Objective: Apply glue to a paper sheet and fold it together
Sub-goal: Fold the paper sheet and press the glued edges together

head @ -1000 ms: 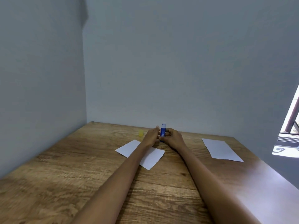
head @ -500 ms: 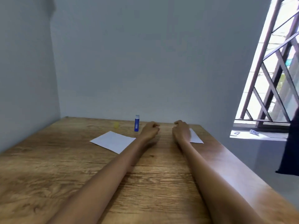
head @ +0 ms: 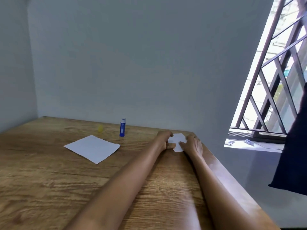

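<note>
A small white paper sheet (head: 178, 140) lies at the far right of the wooden table (head: 49, 188), between my two hands. My left hand (head: 163, 140) has its fingers curled at the sheet's left edge, and its thumb pinches that edge. My right hand (head: 193, 144) lies fairly flat, with thumb and fingertips touching the sheet's right edge. My hands hide part of the sheet. A blue glue stick (head: 123, 129) stands upright farther left, apart from both hands. Its yellow cap (head: 100, 128) lies beside it.
A larger white sheet (head: 92, 148) lies flat on the table's left middle. The table's right edge runs just past my right hand. Grey walls close the back and left. A barred window (head: 274, 90) and a dark cloth (head: 292, 160) are at the right.
Both hands let go of the glue stick, which now stands alone, and moved right to the small sheet. The view swung right.
</note>
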`<state>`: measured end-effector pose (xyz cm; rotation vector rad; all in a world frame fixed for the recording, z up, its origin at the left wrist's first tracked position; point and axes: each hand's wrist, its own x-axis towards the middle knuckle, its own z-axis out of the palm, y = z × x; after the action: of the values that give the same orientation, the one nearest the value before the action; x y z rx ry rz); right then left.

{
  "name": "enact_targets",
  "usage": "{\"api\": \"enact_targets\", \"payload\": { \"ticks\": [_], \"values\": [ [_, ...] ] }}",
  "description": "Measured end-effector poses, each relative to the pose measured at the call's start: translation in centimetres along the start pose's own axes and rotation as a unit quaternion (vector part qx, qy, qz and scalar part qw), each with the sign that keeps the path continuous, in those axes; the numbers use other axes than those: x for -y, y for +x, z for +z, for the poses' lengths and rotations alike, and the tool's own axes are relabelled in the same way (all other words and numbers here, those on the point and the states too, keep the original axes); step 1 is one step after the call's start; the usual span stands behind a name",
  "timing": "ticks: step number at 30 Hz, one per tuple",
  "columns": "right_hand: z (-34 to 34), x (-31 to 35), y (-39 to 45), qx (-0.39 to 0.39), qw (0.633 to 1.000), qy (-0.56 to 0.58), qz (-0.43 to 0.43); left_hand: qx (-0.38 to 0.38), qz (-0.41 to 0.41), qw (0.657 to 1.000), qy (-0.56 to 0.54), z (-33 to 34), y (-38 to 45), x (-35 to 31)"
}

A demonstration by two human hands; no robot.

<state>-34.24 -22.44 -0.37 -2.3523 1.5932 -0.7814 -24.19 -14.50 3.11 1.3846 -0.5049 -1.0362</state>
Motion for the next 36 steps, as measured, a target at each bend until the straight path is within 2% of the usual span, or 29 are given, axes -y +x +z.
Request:
{"api": "enact_targets", "payload": {
  "ticks": [5,7,8,10,11,12,13,15,16,17,18,19,20,24,27,29,31,34,36],
  "values": [
    [0.2,-0.5,0.7,0.002,0.989,0.150,-0.001,-0.012,-0.007,1.000,0.019,-0.2,0.5,-0.4],
    [-0.1,-0.9,0.8,0.015,0.962,0.272,0.010,-0.006,-0.010,0.999,0.032,-0.4,0.5,-0.4],
    [-0.2,-1.1,0.8,0.030,0.938,0.346,0.015,-0.011,-0.002,0.999,0.041,-0.4,0.6,-0.2],
    [-0.7,-1.4,0.6,0.060,0.892,0.447,0.004,-0.065,0.071,0.990,0.098,-0.2,0.9,0.2],
    [-1.0,-1.3,0.4,0.067,0.884,0.462,-0.009,-0.110,0.145,0.970,0.162,-0.4,0.9,0.2],
    [-1.4,-1.0,0.2,0.073,0.883,0.464,-0.026,-0.149,0.234,0.930,0.240,-0.8,0.7,0.1],
    [-1.7,-0.6,-0.1,0.077,0.884,0.459,-0.045,-0.168,0.323,0.874,0.322,-1.4,0.3,-0.2],
    [-2.4,0.5,-0.7,0.091,0.885,0.447,-0.092,-0.134,0.448,0.746,0.474,-2.9,-0.9,-1.5],
    [-2.8,1.2,-1.1,0.106,0.883,0.444,-0.113,-0.099,0.469,0.690,0.542,-3.6,-1.5,-2.4],
    [-3.3,1.9,-1.4,0.124,0.881,0.438,-0.131,-0.072,0.469,0.649,0.595,-4.2,-2.0,-3.2],
    [-3.9,2.7,-1.9,0.143,0.881,0.425,-0.153,-0.057,0.458,0.626,0.629,-5.0,-2.7,-4.1],
    [-4.4,3.6,-2.3,0.163,0.883,0.405,-0.175,-0.048,0.441,0.624,0.643,-5.7,-3.4,-4.9],
    [-4.9,4.5,-2.7,0.184,0.883,0.387,-0.194,-0.039,0.420,0.641,0.641,-6.4,-4.2,-5.6],
    [-6.6,8.2,-4.2,0.221,0.873,0.372,-0.227,0.014,0.355,0.766,0.536,-10.0,-7.1,-7.7],
    [-6.8,10.5,-5.1,0.189,0.873,0.382,-0.238,0.044,0.359,0.824,0.437,-13.0,-8.8,-7.6],
    [-6.5,12.0,-5.6,0.140,0.877,0.405,-0.217,-0.004,0.364,0.859,0.361,-15.1,-9.7,-7.3],
    [-5.8,13.3,-6.0,0.102,0.865,0.459,-0.177,-0.060,0.365,0.890,0.267,-17.3,-10.4,-7.3],
    [-3.9,15.5,-6.9,0.155,0.814,0.549,-0.111,-0.130,0.348,0.913,0.167,-20.3,-10.9,-7.3],
    [-2.2,17.4,-7.9,0.210,0.802,0.551,-0.100,-0.165,0.323,0.922,0.133,-22.0,-10.9,-7.0]
  ]
}}
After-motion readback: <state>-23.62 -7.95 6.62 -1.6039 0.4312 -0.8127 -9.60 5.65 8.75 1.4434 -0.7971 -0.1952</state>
